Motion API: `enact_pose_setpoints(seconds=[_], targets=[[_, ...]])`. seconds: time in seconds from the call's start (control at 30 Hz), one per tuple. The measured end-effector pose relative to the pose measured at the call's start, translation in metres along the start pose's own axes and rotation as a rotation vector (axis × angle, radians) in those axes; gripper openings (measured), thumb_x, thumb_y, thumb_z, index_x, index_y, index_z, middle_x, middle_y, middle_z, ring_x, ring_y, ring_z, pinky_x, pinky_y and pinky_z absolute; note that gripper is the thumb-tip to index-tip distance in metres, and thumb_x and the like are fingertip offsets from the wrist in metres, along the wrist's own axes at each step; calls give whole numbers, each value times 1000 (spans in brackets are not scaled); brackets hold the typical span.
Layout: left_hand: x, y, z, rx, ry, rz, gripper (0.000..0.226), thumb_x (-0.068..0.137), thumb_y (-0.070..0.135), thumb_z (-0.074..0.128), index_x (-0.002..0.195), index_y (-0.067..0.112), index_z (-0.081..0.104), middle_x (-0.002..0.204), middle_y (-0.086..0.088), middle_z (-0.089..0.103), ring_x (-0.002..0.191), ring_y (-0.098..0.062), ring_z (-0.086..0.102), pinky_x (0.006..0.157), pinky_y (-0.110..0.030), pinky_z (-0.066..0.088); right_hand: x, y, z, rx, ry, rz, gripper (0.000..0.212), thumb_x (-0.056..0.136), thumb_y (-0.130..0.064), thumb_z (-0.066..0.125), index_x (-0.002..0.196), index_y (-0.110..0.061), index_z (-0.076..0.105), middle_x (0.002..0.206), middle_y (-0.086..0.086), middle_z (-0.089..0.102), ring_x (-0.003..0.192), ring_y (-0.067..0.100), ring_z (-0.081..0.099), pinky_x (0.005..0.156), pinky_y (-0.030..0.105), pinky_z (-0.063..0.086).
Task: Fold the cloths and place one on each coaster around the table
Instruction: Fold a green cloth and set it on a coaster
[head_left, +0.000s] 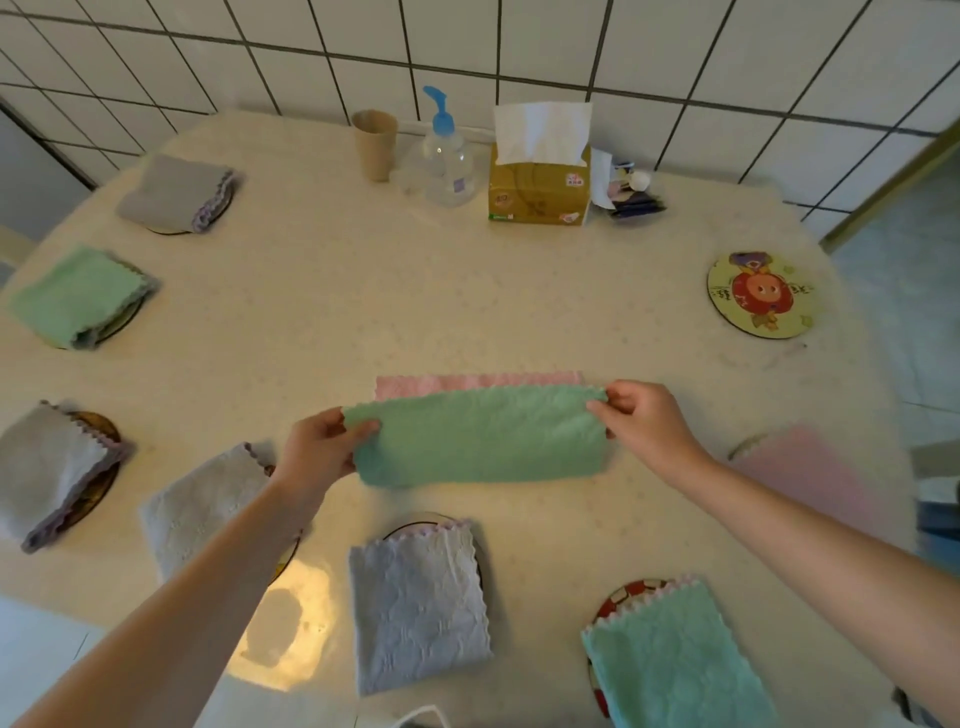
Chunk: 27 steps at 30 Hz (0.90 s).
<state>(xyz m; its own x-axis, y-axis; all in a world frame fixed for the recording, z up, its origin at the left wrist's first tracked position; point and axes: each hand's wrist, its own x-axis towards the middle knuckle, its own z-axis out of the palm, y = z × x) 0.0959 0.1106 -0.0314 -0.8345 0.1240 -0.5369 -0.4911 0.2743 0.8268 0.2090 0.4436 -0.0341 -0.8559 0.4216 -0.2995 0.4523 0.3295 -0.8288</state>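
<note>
a green cloth (480, 436), folded into a long strip, is held stretched above the middle of the cream table (363, 291). its left end is pinched by the left hand (322, 447), its right end by the right hand (641, 418). a pink cloth (467, 382) lies flat just behind it. one bare cartoon coaster (761, 295) is seen at the right edge; the other coasters around the rim are covered by folded cloths.
</note>
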Motion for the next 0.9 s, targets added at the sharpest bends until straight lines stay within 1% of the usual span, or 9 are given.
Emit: enact_pose_setpoints(seconds=[0.1, 0.23, 0.3, 0.37, 0.47, 0.6, 0.73, 0.83, 0.9], targets=[[27, 2, 14, -3, 75, -30, 5, 87, 11, 67, 81, 11, 67, 81, -9, 65, 75, -24, 59, 76, -42, 51, 37, 1, 17, 46, 43, 128, 18, 83, -16, 67, 68, -26, 65, 78, 2, 72, 80, 24, 70, 73, 43, 59], [62, -3, 25, 114, 200, -33, 17, 85, 17, 70, 69, 17, 64, 72, -5, 63, 74, -23, 58, 71, -43, 51, 62, 17, 33, -8, 78, 261, 22, 81, -18, 66, 60, -23, 62, 78, 8, 72, 81, 29, 69, 77, 48, 56], [73, -6, 27, 144, 245, -22, 18, 83, 20, 70, 67, 20, 63, 69, -1, 62, 70, -22, 56, 68, -41, 50, 66, 27, 37, -32, 91, 303, 22, 79, -19, 65, 57, -22, 61, 75, 11, 71, 78, 32, 69, 74, 50, 56], [80, -7, 27, 165, 267, -2, 17, 84, 22, 70, 68, 22, 62, 67, 1, 61, 64, -21, 53, 66, -39, 49, 69, 37, 39, -10, 112, 314, 17, 72, -27, 64, 56, -20, 63, 71, 12, 71, 72, 33, 69, 69, 53, 56], [83, -8, 27, 232, 277, 39, 14, 85, 26, 68, 74, 20, 62, 66, 1, 61, 59, -19, 51, 64, -40, 50, 75, 52, 41, 21, 130, 296, 13, 67, -37, 61, 59, -27, 65, 72, 4, 72, 71, 28, 70, 69, 52, 57], [87, -15, 25, 280, 242, 48, 16, 87, 24, 66, 75, 16, 59, 64, -1, 56, 59, -21, 48, 60, -39, 47, 70, 34, 41, -19, 149, 295, 19, 81, -23, 66, 63, -26, 61, 76, 3, 71, 75, 26, 69, 72, 49, 57], [89, -18, 25, 278, 225, 44, 19, 88, 24, 65, 72, 17, 57, 62, 0, 53, 59, -22, 46, 59, -38, 44, 72, 32, 42, -56, 153, 276, 19, 81, -24, 68, 65, -27, 59, 77, 3, 69, 77, 27, 69, 73, 49, 57], [85, -17, 24, 299, 247, 37, 11, 89, 26, 63, 88, 16, 60, 75, -4, 62, 64, -25, 54, 60, -41, 51, 73, 31, 40, -45, 149, 276, 11, 82, -27, 67, 75, -23, 59, 78, -1, 66, 76, 27, 68, 72, 49, 57], [74, -16, 26, 450, 329, 62, 19, 90, 28, 60, 106, 18, 57, 95, -4, 64, 74, -25, 59, 63, -42, 53, 68, 24, 37, -72, 159, 243, 10, 84, -25, 65, 88, -18, 58, 83, -2, 65, 79, 26, 67, 75, 45, 56]])
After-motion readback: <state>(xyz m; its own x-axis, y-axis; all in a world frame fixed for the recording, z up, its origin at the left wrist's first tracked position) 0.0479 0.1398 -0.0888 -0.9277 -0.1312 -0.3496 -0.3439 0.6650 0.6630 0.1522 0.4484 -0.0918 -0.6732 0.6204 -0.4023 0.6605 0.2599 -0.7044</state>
